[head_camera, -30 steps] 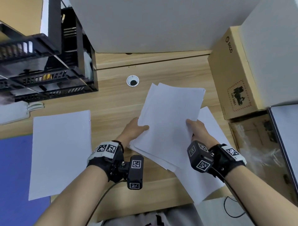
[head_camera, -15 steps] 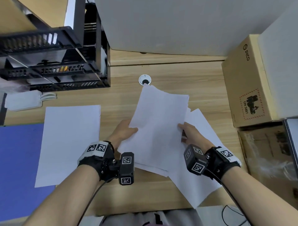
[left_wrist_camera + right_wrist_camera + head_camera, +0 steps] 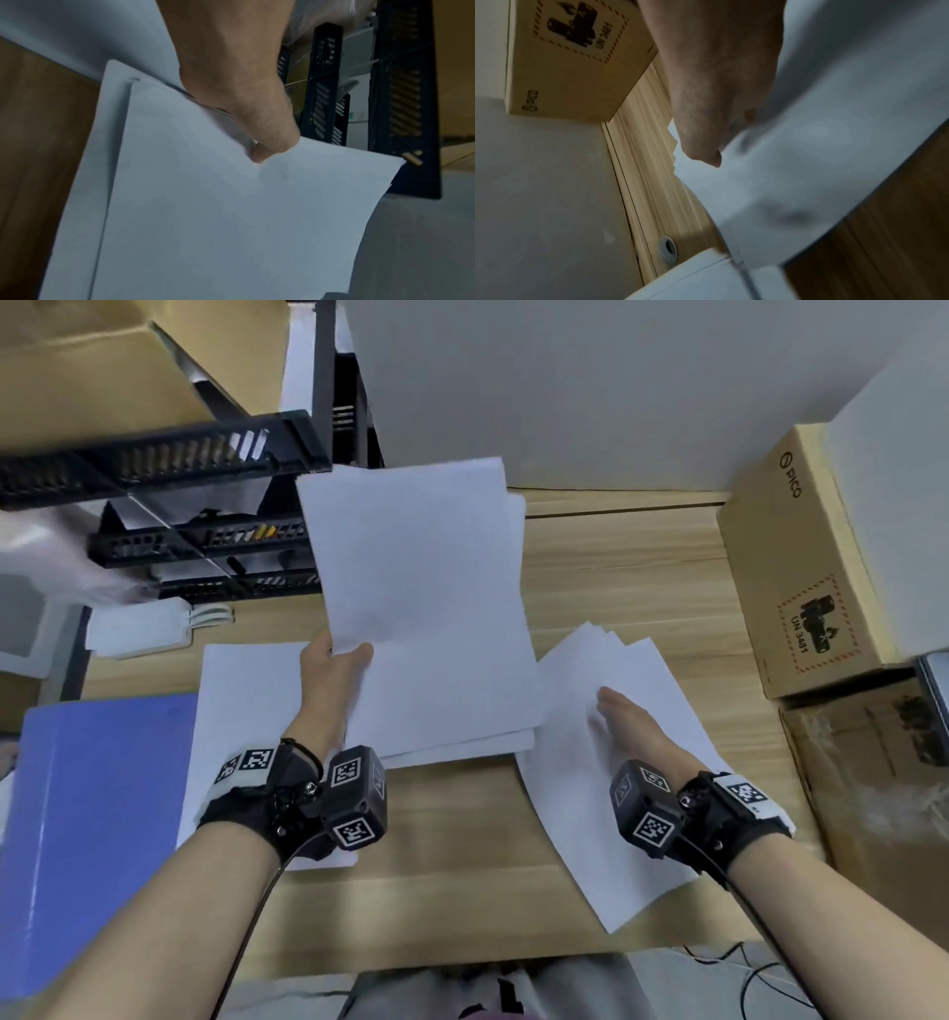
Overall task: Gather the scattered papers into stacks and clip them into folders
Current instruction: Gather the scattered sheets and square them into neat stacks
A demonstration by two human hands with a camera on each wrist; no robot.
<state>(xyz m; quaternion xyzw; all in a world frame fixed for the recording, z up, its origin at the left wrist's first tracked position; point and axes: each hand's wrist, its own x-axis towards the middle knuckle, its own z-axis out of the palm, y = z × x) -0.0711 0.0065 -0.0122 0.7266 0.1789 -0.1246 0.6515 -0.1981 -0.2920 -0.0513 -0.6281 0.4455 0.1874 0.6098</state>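
My left hand [image 3: 336, 660] pinches a sheaf of white papers [image 3: 421, 598] by its left edge, thumb on top, and holds it raised over the middle of the desk; the left wrist view shows the thumb [image 3: 259, 140] pressed on the sheaf [image 3: 231, 223]. My right hand [image 3: 624, 719] lies on a fanned stack of white sheets [image 3: 631, 788] on the desk to the right. The right wrist view shows its thumb [image 3: 703, 146] over those sheets [image 3: 795, 172]; the fingers are mostly hidden. Another white stack [image 3: 241, 701] lies left, beside a blue folder [image 3: 97, 834].
A black tiered paper tray [image 3: 205, 505] stands at the back left. A cardboard box [image 3: 801, 567] and a second box [image 3: 883, 793] line the right side. A white panel [image 3: 565, 387] closes the back. The desk's front edge [image 3: 462, 952] is near my body.
My left hand has lifted the sheaf up and leftwards alone. My right hand has let go of it and come down on the fanned sheets to the right.
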